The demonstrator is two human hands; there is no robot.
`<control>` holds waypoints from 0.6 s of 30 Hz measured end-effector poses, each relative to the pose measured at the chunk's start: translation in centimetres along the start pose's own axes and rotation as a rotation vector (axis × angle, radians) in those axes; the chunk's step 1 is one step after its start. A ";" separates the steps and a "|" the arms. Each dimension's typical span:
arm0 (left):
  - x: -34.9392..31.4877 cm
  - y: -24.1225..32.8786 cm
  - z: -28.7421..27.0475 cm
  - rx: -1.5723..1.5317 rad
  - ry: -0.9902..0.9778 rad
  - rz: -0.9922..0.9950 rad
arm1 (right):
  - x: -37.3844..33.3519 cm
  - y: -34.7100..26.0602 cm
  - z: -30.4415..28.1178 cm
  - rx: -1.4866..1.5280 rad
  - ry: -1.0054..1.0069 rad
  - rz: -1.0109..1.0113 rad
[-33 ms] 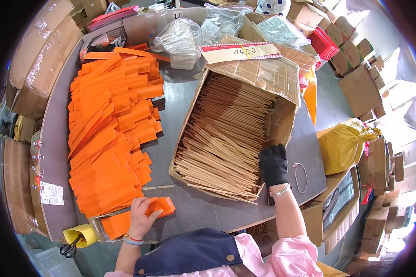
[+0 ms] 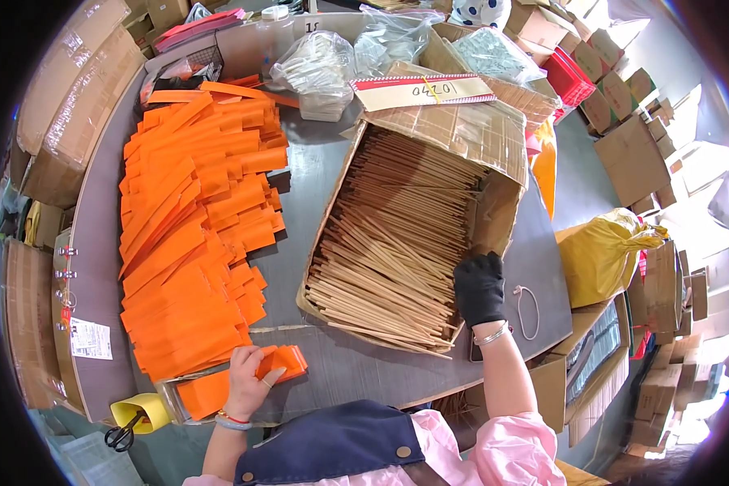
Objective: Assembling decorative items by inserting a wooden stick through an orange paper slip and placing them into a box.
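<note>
A free lane runs along the grey desk (image 2: 304,182) between the heaped flat orange strips (image 2: 194,227) and the open brown cardboard box (image 2: 494,215), but a bulging transparent plastic bag (image 2: 312,65) blocks its far end.

Scissors (image 2: 119,438) in a yellow holder (image 2: 156,407), lower left of the table (image 2: 297,223); white looped cord (image 2: 537,316), right; gathered yellow bag (image 2: 603,253), beyond the right edge; red container (image 2: 571,77), upper right; cardboard cartons (image 2: 79,109), stacked far left.

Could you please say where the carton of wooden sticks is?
In the head view, the carton sits on the table, right of the orange strips, with the gloved right hand at its lower right.
</note>
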State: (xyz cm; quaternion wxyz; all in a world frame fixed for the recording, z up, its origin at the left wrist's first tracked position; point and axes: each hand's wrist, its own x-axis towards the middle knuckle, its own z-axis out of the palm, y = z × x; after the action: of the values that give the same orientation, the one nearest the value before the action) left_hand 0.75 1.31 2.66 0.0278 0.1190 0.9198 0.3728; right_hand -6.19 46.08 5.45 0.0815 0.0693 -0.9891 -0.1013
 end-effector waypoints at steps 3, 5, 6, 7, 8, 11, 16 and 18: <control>-0.2 -0.3 -0.1 0.006 0.010 0.016 | 0.2 0.2 1.7 -0.092 -0.025 0.014; -0.3 -0.6 -0.1 0.010 0.014 0.027 | 0.4 -0.2 1.7 -0.092 -0.015 0.016; -0.3 -0.7 -0.1 0.013 0.012 0.035 | 0.4 -0.3 1.6 -0.093 -0.005 0.021; -0.3 -0.7 -0.1 0.017 0.012 0.040 | 0.4 -0.4 1.1 -0.092 -0.003 0.018; -0.3 -0.7 0.0 0.018 0.014 0.039 | 0.3 -0.4 0.4 -0.065 -0.002 0.031; -0.3 -0.6 0.2 -0.015 0.014 0.023 | -0.2 -0.4 -3.6 0.054 0.038 0.089; -0.3 -0.3 -0.1 0.005 0.041 0.046 | -1.6 0.7 -10.0 0.361 0.121 0.269; -0.3 -0.3 -0.1 -0.004 0.045 0.050 | -2.6 1.7 -10.6 0.568 0.205 0.396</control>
State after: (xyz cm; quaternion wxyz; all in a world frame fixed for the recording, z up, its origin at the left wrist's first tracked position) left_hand 0.95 0.96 2.47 -0.0017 0.1333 0.9162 0.3778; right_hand -1.95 46.08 15.70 0.1760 -0.0941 -0.9587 0.2028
